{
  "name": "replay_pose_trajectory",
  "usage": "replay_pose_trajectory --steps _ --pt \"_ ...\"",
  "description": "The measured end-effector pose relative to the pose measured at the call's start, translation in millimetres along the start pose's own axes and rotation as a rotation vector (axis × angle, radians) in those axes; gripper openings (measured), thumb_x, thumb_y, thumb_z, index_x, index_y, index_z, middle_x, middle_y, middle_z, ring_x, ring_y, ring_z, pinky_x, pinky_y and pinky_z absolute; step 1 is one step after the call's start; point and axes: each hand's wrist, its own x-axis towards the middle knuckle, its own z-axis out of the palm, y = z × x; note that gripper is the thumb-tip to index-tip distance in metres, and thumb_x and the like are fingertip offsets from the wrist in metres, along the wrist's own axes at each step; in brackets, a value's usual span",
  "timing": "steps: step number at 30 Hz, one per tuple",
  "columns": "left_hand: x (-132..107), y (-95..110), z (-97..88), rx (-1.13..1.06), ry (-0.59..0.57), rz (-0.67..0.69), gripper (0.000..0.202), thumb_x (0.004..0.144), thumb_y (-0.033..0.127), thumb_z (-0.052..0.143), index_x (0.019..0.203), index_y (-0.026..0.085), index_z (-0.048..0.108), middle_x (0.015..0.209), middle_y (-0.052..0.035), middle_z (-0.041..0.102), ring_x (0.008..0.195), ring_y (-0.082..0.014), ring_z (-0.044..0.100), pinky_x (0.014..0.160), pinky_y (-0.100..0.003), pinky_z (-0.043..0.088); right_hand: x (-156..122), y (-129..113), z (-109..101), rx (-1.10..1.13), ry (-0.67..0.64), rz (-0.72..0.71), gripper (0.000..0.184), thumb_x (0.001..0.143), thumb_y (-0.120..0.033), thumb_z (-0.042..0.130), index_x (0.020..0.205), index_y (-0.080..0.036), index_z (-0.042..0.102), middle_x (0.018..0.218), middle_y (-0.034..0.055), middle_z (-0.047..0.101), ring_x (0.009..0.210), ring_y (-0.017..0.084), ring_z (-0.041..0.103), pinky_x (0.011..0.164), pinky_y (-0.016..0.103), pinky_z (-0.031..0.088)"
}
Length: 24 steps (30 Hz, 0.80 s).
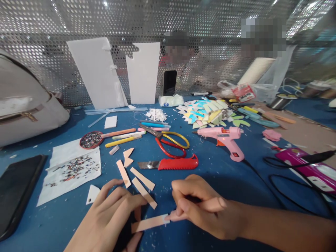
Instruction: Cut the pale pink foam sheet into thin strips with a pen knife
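My left hand (111, 210) pinches the left end of a narrow peach-coloured strip (151, 223), close to the table. The strip's right end is whitish. In my right hand (202, 206) is a peach-coloured marker (214, 204), mostly hidden by the closed fingers, with its front end touching the strip's whitish end. Beyond the left fingertips lie more peach strips (144, 192) and a notched peach piece (128, 156). Behind them rests a red-handled utility knife (178, 163) with its blade out. Scissors (173, 143) with red and yellow handles lie open behind it.
A pink glue gun (223, 136) with a black cord lies at the right, near a purple power strip (309, 168). Several markers (123, 140), a bead dish (91, 140) and a pile of coloured pieces (210, 112) lie further back. A phone (18, 192) is at the left.
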Motion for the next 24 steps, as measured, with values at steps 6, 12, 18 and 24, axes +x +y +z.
replay_pose_trajectory --steps 6,12,18,24 --pt "-0.5 -1.4 2.7 -0.027 -0.026 -0.011 0.04 0.092 0.009 0.042 0.129 0.023 0.048 0.093 0.0071 0.063 0.091 -0.0096 0.062 0.115 -0.03 0.028 -0.8 3.0 1.2 -0.037 -0.028 0.005 0.031 0.096 -0.03 0.05 0.071 -0.024 0.033 0.049 -0.0094 0.032 0.045 0.01 0.041 0.047 0.022 0.034" --pt "-1.6 2.4 8.3 -0.099 -0.027 -0.07 0.044 0.088 0.015 0.054 0.129 0.029 0.049 0.101 0.0061 0.068 0.096 -0.015 0.064 0.11 -0.036 0.037 0.4 1.1 0.1 -0.062 -0.043 0.033 0.034 0.097 -0.034 0.049 0.07 -0.025 0.03 0.05 -0.0095 0.03 0.045 0.009 0.038 0.047 0.022 0.033" --pt "2.2 8.5 13.3 -0.069 -0.008 -0.064 0.05 0.085 0.013 0.054 0.133 0.027 0.045 0.103 0.0034 0.069 0.094 -0.0174 0.061 0.099 -0.037 0.044 0.3 3.2 3.4 -0.078 -0.032 -0.031 0.034 0.098 -0.033 0.048 0.072 -0.025 0.029 0.054 -0.0093 0.029 0.046 0.009 0.036 0.048 0.023 0.032" --pt "5.8 12.2 15.8 -0.067 -0.025 -0.076 0.053 0.086 0.011 0.052 0.135 0.027 0.041 0.101 0.0011 0.067 0.093 -0.0188 0.061 0.091 -0.038 0.046 1.7 2.4 3.7 -0.125 -0.032 -0.066 0.033 0.097 -0.03 0.047 0.071 -0.025 0.027 0.055 -0.0091 0.028 0.046 0.009 0.032 0.048 0.024 0.027"
